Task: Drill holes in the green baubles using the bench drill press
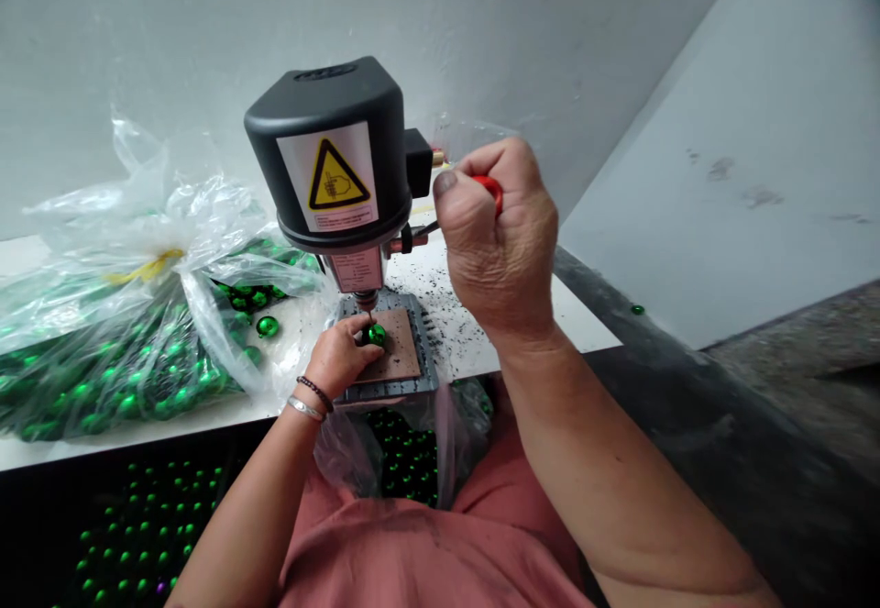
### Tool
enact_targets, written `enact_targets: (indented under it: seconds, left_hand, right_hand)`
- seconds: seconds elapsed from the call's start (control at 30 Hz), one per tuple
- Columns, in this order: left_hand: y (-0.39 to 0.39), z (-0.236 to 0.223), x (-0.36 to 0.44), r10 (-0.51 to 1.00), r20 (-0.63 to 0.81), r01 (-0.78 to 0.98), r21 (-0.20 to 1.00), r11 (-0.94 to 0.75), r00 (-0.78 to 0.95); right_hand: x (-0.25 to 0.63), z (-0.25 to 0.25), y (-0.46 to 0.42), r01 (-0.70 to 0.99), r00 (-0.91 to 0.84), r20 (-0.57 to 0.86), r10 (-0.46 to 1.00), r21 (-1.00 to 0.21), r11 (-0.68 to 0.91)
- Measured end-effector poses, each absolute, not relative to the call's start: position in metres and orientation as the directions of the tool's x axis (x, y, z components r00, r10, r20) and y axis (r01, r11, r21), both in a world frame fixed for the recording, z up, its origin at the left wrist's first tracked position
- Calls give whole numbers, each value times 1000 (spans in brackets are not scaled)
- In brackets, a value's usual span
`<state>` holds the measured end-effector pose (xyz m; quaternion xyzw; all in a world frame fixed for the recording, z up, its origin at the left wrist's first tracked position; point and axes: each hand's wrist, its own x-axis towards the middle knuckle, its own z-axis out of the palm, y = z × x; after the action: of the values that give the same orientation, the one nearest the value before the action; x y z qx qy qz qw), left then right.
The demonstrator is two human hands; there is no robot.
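A small bench drill press (330, 159) with a black motor cover and a yellow warning sticker stands on the white table. My left hand (338, 351) is closed on a shiny green ball (376, 335), pinning it on the brown board (401, 351) over the grey base. The thin drill bit (370, 313) comes down to the top of the ball; whether it has gone in I cannot tell. My right hand (500, 223) is wrapped round the red knob (490, 192) of the press lever, raised at the right of the motor cover.
A tied clear plastic bag (171, 342) full of green balls lies at the left. One loose green ball (268, 326) sits beside it. Dark shavings (450, 315) litter the white table (564, 315). More green balls (405, 452) lie in an open bag at my lap.
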<state>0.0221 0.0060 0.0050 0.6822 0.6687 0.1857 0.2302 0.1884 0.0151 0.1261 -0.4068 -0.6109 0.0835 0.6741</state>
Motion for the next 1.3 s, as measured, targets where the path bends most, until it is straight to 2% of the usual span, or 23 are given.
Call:
enact_targets:
  seconds: [0.4, 0.6, 0.87, 1.13, 1.3]
  left_hand:
    - [9, 3, 24, 997, -65, 820, 572, 1, 44]
    - [7, 3, 23, 995, -32, 823, 566, -56, 90]
    - [6, 3, 24, 998, -44, 829, 559, -17, 51]
    - [4, 2, 23, 997, -11, 817, 574, -55, 75]
    - [5, 1, 24, 997, 17, 805, 588, -71, 76]
  right_hand:
    - [192, 98, -5, 518, 198, 854, 480, -507, 689]
    - [195, 78, -8, 566, 143, 886, 441, -439, 698]
    - [192, 63, -8, 575, 175, 889, 424, -442, 689]
    - [188, 27, -9, 396, 200, 845, 496, -533, 748]
    - [185, 65, -4, 444, 259, 852, 456, -524, 727]
